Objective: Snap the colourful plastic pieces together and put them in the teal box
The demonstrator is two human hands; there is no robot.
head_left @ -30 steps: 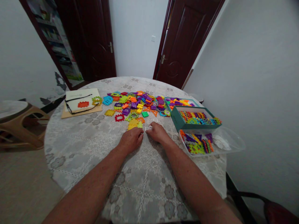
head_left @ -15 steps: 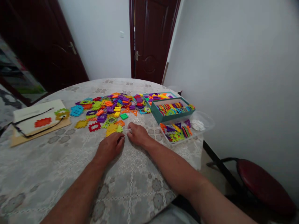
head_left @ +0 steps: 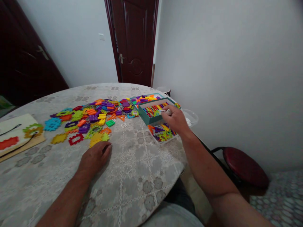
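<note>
My right hand [head_left: 176, 119] is raised over the clear plastic box [head_left: 163, 143], beside the green box [head_left: 148, 118]. Its fingers are closed on small white plastic pieces [head_left: 168, 112], partly hidden by the fingers. My left hand [head_left: 96, 157] rests on the tablecloth, fingers curled, with nothing visible in it. Just beyond its knuckles lie yellow plastic building pieces [head_left: 96, 138]. A small white window-shaped piece [head_left: 123, 125] lies alone between the hands. White pieces [head_left: 188, 122] show at the far right end of the clear box, partly behind my right hand.
A heap of coloured interlocking pieces [head_left: 93, 118] spreads across the table's middle. Behind the green box lies a shallow tray [head_left: 133, 100] of pieces. At left, a corded cream-coloured bag [head_left: 17, 121] lies on a board. A red stool [head_left: 245, 165] stands beyond the table's right edge.
My right hand has moved from beside my left hand to above the clear box, carrying the white pieces. My left hand stays near the yellow pieces. The view has turned right.
</note>
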